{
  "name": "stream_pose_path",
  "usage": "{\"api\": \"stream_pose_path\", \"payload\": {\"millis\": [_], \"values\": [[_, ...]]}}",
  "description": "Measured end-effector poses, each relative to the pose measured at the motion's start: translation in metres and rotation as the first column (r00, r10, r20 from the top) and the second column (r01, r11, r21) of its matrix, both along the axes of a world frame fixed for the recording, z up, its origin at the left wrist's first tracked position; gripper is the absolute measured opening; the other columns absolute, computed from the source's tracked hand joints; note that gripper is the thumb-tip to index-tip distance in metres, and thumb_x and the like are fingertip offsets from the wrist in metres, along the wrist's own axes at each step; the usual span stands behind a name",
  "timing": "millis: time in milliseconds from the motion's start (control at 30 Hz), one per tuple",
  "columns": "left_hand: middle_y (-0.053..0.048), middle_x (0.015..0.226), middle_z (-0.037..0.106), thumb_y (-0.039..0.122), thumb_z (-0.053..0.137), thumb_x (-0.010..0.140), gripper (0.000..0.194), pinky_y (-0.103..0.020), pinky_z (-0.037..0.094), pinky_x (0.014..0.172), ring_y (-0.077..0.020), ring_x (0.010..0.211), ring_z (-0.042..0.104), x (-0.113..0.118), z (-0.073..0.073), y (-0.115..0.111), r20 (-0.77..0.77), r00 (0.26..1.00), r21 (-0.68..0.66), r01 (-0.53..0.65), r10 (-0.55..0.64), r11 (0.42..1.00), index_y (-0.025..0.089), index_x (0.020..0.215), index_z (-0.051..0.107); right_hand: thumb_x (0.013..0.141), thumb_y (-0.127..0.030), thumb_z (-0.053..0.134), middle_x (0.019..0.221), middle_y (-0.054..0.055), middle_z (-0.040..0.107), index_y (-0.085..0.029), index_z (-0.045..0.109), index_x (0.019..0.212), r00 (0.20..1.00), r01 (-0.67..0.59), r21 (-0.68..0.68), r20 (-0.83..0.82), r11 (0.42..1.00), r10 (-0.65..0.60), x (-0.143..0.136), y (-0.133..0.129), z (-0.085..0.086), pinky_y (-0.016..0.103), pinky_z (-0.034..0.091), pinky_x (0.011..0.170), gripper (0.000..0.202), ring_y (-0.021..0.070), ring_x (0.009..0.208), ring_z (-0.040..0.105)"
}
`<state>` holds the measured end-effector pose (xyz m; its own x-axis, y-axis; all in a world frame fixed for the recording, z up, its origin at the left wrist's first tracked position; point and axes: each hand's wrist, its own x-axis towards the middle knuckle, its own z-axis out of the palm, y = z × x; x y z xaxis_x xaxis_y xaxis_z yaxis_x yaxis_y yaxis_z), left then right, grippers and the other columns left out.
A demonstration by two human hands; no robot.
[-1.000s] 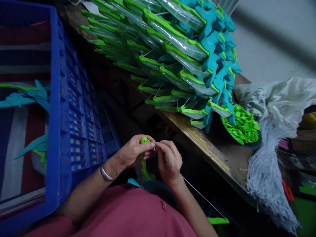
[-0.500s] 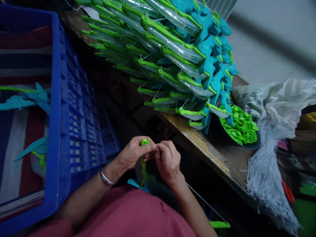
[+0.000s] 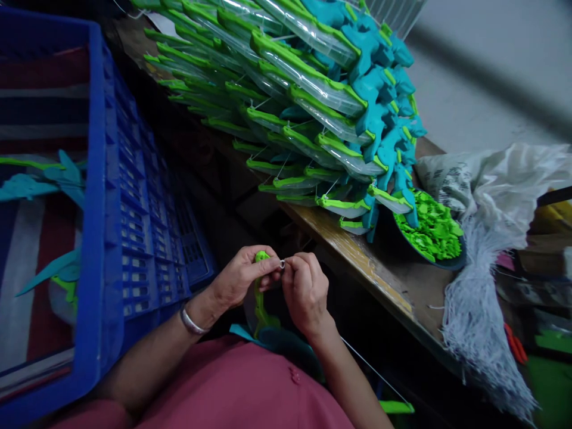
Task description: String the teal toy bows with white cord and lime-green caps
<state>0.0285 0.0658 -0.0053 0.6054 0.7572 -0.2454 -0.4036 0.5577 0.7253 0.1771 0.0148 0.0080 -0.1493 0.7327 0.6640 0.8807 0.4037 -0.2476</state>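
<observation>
In front of my body my left hand (image 3: 241,277) is closed, thumb and forefinger pinching a white string (image 3: 282,265) that forms a small loop. The top of a curved bright green plastic strip (image 3: 259,307) lies within the same hand's grip. My right hand (image 3: 307,292) is closed in a pinch at the other side of the loop, close to the left fingertips. Below the hands, a teal plastic part (image 3: 243,331) joined to the green strip rests near my lap, partly hidden. Behind my right forearm, a taut white string runs down to another green piece (image 3: 397,407).
A blue plastic crate (image 3: 96,238) at left holds several teal and green pieces. Stacked teal, green and clear parts (image 3: 330,119) cover the wooden table (image 3: 370,268). Right of them are a dark bowl of green bits (image 3: 435,232) and a bundle of white strings (image 3: 478,322).
A small loop of white string now shows between the fingertips of both hands. My right hand has turned slightly, and the view has shifted a little.
</observation>
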Motion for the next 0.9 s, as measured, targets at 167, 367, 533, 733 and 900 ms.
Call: {"api": "stream_pose_path", "payload": {"millis": [167, 367, 533, 733, 900], "values": [[-0.001, 0.065, 0.064, 0.037, 0.084, 0.078, 0.028, -0.017, 0.038, 0.045, -0.0068, 0.049, 0.048, -0.001, -0.003, 0.0, 0.03, 0.999, -0.043, 0.02, -0.019, 0.999, 0.013, 0.075, 0.069, 0.099, -0.007, 0.052, 0.086, 0.007, 0.062, -0.018, 0.054, 0.099, 0.999, -0.003, 0.018, -0.037, 1.0, 0.004, 0.0, -0.001, 0.001, 0.028, 0.052, 0.065, 0.011, 0.0173, 0.076, 0.057], [-0.002, 0.066, 0.065, 0.035, 0.084, 0.077, 0.026, -0.017, 0.038, 0.046, -0.0069, 0.05, 0.049, -0.001, -0.003, 0.0, 0.057, 0.998, -0.061, 0.041, -0.038, 0.997, 0.013, 0.078, 0.072, 0.099, -0.007, 0.052, 0.086, 0.006, 0.061, -0.018, 0.054, 0.1, 0.997, 0.007, 0.011, -0.079, 1.0, -0.006, 0.0, -0.004, 0.002, 0.028, 0.052, 0.066, 0.012, 0.0164, 0.077, 0.057], [-0.002, 0.064, 0.064, 0.035, 0.085, 0.075, 0.026, -0.017, 0.037, 0.045, -0.0068, 0.048, 0.048, -0.002, -0.001, 0.0, 0.045, 0.998, -0.052, 0.035, -0.033, 0.998, 0.013, 0.075, 0.071, 0.1, -0.008, 0.05, 0.088, 0.006, 0.061, -0.018, 0.055, 0.103, 0.992, -0.004, -0.016, -0.125, 1.0, 0.002, 0.001, -0.008, 0.004, 0.029, 0.054, 0.068, 0.011, 0.016, 0.079, 0.059], [0.003, 0.053, 0.053, 0.038, 0.086, 0.073, 0.031, -0.018, 0.034, 0.044, -0.0076, 0.046, 0.045, 0.0, 0.002, -0.002, 0.038, 0.999, -0.022, 0.029, -0.029, 0.999, 0.014, 0.071, 0.067, 0.101, -0.014, 0.057, 0.098, 0.006, 0.065, -0.018, 0.061, 0.115, 0.926, -0.176, -0.211, -0.367, 0.961, 0.089, -0.001, -0.012, 0.014, 0.028, 0.055, 0.075, 0.015, 0.0153, 0.087, 0.064], [0.004, 0.05, 0.051, 0.041, 0.085, 0.073, 0.033, -0.019, 0.034, 0.043, -0.0083, 0.044, 0.044, 0.002, 0.004, -0.003, -0.001, 1.0, 0.001, 0.029, -0.029, 1.0, 0.015, 0.072, 0.065, 0.102, -0.018, 0.058, 0.087, 0.002, 0.066, -0.019, 0.068, 0.095, 0.851, -0.274, -0.354, -0.522, 0.894, 0.054, 0.005, -0.009, 0.027, 0.024, 0.051, 0.071, 0.011, 0.0123, 0.077, 0.064]]}}
